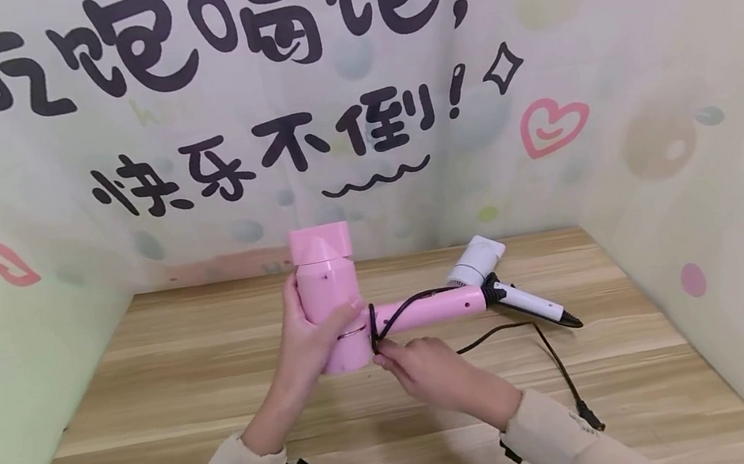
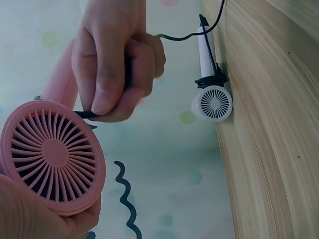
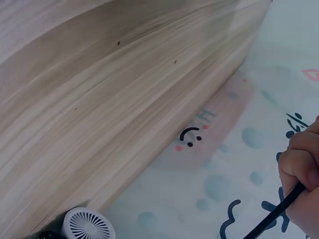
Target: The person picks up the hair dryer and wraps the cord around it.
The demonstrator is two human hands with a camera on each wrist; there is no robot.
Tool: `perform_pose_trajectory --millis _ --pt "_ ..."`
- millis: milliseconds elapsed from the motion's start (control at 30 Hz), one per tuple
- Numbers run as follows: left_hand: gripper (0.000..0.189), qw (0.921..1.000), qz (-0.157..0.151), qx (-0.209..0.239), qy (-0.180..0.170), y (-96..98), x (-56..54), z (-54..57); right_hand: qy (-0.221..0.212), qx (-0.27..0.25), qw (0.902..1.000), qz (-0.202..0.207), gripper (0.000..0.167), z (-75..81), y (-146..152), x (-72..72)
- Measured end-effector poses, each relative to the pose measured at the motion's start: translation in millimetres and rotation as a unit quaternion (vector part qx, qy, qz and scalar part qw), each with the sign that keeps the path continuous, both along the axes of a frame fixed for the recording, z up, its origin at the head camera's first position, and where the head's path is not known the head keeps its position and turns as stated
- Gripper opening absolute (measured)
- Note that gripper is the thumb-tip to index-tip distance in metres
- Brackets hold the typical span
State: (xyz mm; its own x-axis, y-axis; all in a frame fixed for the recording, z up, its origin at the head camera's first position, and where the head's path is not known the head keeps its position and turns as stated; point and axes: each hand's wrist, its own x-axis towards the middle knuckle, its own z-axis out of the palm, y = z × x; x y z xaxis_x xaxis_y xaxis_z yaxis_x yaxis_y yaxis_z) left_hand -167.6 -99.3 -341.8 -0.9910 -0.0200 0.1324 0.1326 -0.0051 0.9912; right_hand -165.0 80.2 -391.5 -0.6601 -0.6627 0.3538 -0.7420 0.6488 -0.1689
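Observation:
A pink hair dryer (image 1: 328, 294) is held above the table, its handle pointing right in the head view. My left hand (image 1: 304, 334) grips its barrel, thumb across the front. Its slotted rear grille (image 2: 55, 153) faces the left wrist camera. My right hand (image 1: 432, 371) pinches the black cord (image 1: 398, 310) close to where the handle meets the barrel. One loop of cord goes round the handle there, and a stretch runs along it to the handle's end. In the right wrist view, the fingers (image 3: 299, 167) are curled on the cord, and the dryer is out of sight.
A white hair dryer (image 1: 473, 261) lies at the table's back right, black cord bundled about its handle (image 1: 530, 302). The pink dryer's cord trails down to a plug (image 1: 590, 416) on the right. Printed cloth walls (image 1: 368, 208) stand behind and beside the wooden table (image 1: 202, 353).

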Motion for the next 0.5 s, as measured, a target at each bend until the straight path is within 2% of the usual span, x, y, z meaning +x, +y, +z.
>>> perform_pose_trajectory --millis 233,333,367,400,433,467,500 --pt "0.076 0.9998 -0.016 0.006 -0.006 0.5 4.2 1.2 0.050 -0.058 0.9967 0.027 0.024 -2.4 6 -16.3" --pt "0.074 0.9997 -0.022 0.006 -0.010 0.4 5.2 1.9 0.070 -0.059 0.9954 0.029 0.026 -2.4 13 -18.3" --pt "0.074 0.9996 -0.025 0.005 -0.013 0.4 5.6 2.3 0.094 -0.035 0.9947 0.024 0.028 -2.9 17 -18.0" --pt "0.074 0.9995 -0.028 0.006 -0.015 0.4 5.9 2.6 0.143 0.037 0.9890 0.007 0.030 -2.4 21 -17.2" --pt "0.074 0.9993 -0.031 0.005 -0.018 0.3 6.1 2.7 0.206 0.135 0.9691 -0.019 0.034 -1.8 25 -16.3" --pt "0.075 0.9991 -0.035 0.005 -0.023 0.2 6.4 2.8 0.294 0.249 0.9215 -0.049 0.038 -0.9 29 -15.4" --pt "0.075 0.9989 -0.039 0.007 -0.026 0.1 6.7 3.1 0.396 0.363 0.8405 -0.074 0.042 -0.2 33 -14.7"
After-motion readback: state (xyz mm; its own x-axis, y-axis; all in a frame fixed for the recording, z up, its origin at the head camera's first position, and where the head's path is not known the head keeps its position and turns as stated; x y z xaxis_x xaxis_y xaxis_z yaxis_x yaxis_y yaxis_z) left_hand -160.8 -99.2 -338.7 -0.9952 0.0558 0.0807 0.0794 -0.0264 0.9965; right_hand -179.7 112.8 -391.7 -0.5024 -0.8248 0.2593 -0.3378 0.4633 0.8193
